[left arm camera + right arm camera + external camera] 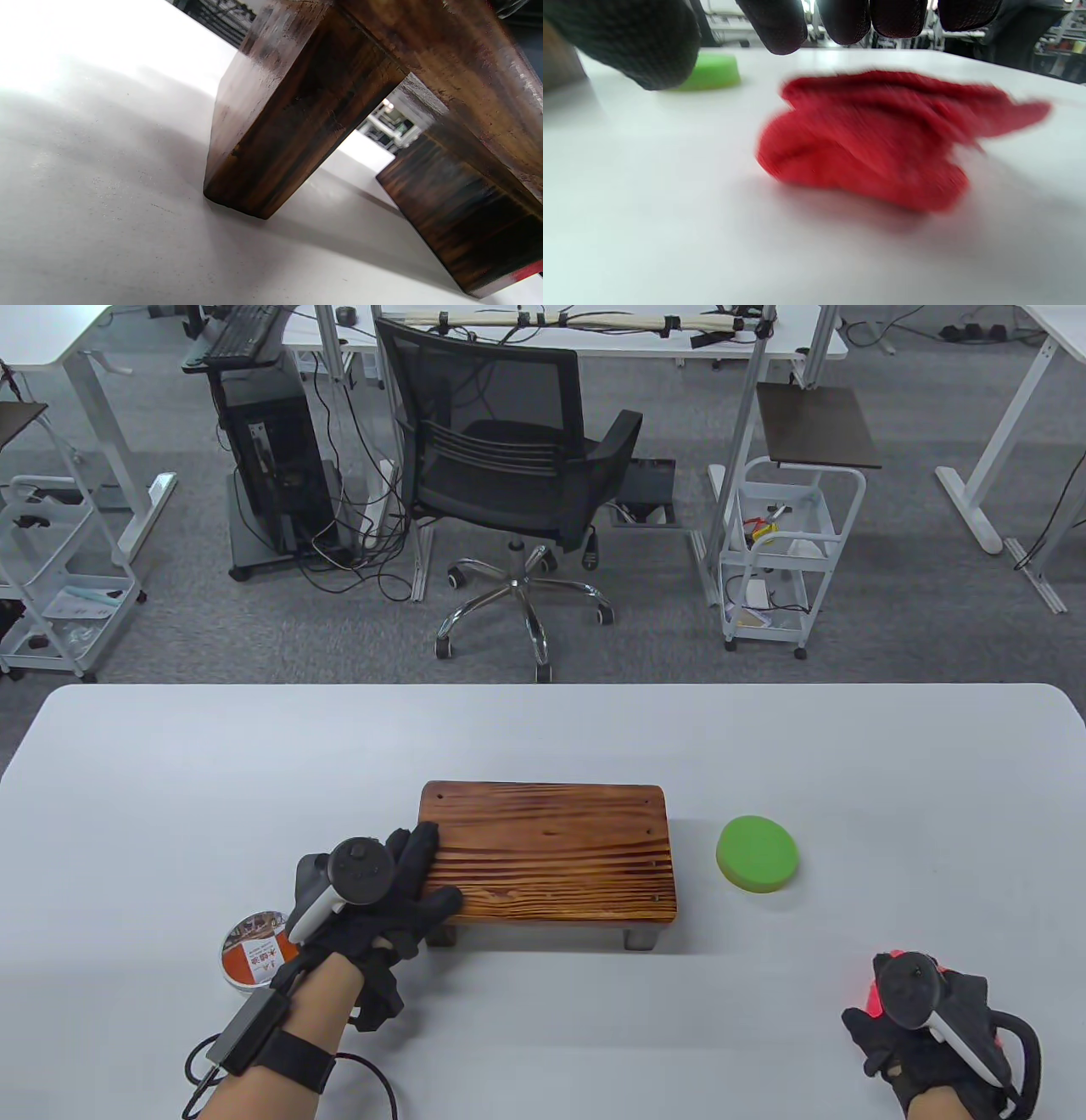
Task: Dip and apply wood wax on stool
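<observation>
The dark wooden stool [551,853] stands mid-table. My left hand [416,882] rests on its left end, fingers and thumb lying fairly straight on the top. The left wrist view shows only the stool's legs [271,140] from low down. A round wax tin [253,950] with an orange label sits just left of that wrist. My right hand [882,1035] hovers at the near right over a crumpled red cloth [882,140]. Its fingertips [848,21] hang just above the cloth without holding it.
A green round sponge [758,853] lies right of the stool and shows in the right wrist view as a green disc [712,72]. Beyond the white table's [543,729] far edge stand an office chair [509,475] and a white cart [785,551].
</observation>
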`<state>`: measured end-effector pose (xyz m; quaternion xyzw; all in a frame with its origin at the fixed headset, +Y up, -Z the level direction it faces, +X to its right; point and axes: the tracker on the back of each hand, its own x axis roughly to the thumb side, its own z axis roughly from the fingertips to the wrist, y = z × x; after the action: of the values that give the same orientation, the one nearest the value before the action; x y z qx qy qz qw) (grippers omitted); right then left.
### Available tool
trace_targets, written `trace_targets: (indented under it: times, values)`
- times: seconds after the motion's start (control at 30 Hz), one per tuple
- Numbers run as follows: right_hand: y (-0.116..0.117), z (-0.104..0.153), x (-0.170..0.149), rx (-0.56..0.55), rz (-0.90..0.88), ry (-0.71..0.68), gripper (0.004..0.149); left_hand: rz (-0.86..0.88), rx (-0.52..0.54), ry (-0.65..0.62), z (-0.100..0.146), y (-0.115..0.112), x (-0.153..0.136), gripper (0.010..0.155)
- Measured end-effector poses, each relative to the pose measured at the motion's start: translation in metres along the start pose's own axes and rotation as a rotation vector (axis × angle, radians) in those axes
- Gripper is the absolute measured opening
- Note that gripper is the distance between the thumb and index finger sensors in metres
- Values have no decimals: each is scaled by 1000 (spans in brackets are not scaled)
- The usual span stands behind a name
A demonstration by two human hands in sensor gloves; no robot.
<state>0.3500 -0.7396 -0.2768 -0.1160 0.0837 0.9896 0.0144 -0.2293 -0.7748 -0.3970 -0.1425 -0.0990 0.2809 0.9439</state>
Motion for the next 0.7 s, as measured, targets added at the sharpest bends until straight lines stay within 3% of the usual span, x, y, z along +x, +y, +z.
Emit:
trace_targets:
  times: [0.17, 0.3, 0.47, 0.7]
  values:
    - [-31, 5, 38, -106, -133, -155, 91, 0, 1, 1, 0, 0, 0, 104]
    - [-39, 8, 66, -184, -216, -268, 97, -2, 1, 3, 0, 0, 0, 104]
    - [-22, 5, 94, -260, -268, -352, 101, -7, 4, 3, 0, 0, 0, 104]
    - [7, -1, 98, -248, -287, -352, 102, 7, 25, -6, 1, -1, -1, 103]
